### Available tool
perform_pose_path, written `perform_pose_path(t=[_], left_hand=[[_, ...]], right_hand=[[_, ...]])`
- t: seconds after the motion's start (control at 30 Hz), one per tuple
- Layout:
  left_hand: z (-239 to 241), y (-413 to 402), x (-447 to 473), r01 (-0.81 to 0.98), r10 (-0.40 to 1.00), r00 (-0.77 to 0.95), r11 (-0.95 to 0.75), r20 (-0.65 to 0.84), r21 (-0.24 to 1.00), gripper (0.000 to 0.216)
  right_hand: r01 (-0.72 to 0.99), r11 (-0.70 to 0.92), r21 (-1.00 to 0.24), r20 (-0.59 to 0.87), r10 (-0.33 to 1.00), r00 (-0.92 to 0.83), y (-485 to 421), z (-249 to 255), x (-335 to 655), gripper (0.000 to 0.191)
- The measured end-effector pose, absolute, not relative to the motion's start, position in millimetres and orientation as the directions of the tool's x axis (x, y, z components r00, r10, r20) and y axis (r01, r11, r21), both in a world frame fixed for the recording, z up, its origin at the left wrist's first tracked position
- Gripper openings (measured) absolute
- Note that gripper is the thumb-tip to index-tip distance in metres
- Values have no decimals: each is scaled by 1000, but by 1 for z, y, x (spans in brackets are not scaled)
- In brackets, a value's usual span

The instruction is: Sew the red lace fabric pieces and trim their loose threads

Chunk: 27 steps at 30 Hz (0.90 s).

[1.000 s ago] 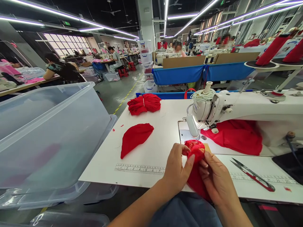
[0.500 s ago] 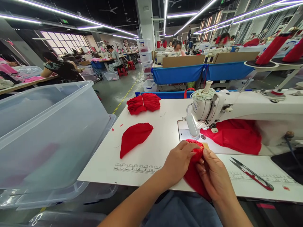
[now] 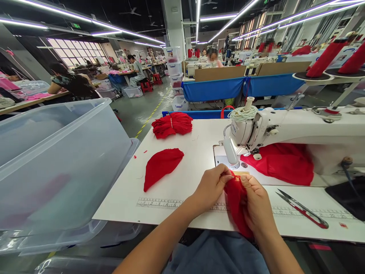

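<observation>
Red cloth hung between the left hand and right hand, both pinched nearly closed on its far edge

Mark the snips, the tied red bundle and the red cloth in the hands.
Snips (image 3: 305, 213): head view, on the red handle.
Tied red bundle (image 3: 177, 125): head view, middle folds.
Held red cloth (image 3: 237, 203): head view, its hanging part.

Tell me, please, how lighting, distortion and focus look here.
In the head view, ceiling lights glare white; in the head view, red spools near the right edge lean outward, likely wide-angle distortion; in the head view, left hand and right hand look fairly sharp.
</observation>
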<state>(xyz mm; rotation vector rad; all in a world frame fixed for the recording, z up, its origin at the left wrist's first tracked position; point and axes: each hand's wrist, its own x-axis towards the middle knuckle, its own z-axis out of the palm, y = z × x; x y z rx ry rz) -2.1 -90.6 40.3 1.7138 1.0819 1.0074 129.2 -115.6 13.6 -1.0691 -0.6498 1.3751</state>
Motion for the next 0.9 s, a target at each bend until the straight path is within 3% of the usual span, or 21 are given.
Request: perform_pose_path(t=[0.2, 0.37, 0.47, 0.53, 0.63, 0.73, 0.83, 0.9], left_hand=[[36, -89, -6, 269, 923, 334, -288, 192, 919, 14], [34, -114, 2, 456, 846, 239, -531, 476, 714, 18], [30, -127, 5, 546, 837, 296, -543, 460, 638, 18], [30, -127, 3, 538, 880, 291, -476, 376, 696, 9], [43, -119, -10, 397, 926, 277, -352, 255, 848, 17], [65, -112, -25, 160, 883, 466, -147, 57, 976, 15], [81, -109, -31, -37, 747, 663, 96, -47, 995, 30], [82, -109, -29, -109, 749, 659, 189, -71, 976, 38]], right_hand=[[-439, -136, -888, -212, 969, 130, -118, 13, 133, 40], [-405, -64, -912, -159, 965, 207, -122, 14, 128, 38], [-383, -35, -923, -121, 972, 203, -127, 17, 126, 38], [-290, -21, -957, -78, 980, 186, -129, 18, 129, 39], [-66, 33, -997, 22, 988, 151, -124, 17, 144, 33], [76, 131, -989, 144, 967, 210, -112, 15, 161, 30], [-75, 138, -988, 132, 988, 74, -106, 18, 164, 30], [-264, -24, -964, 9, 993, -121, -111, 22, 158, 34]])
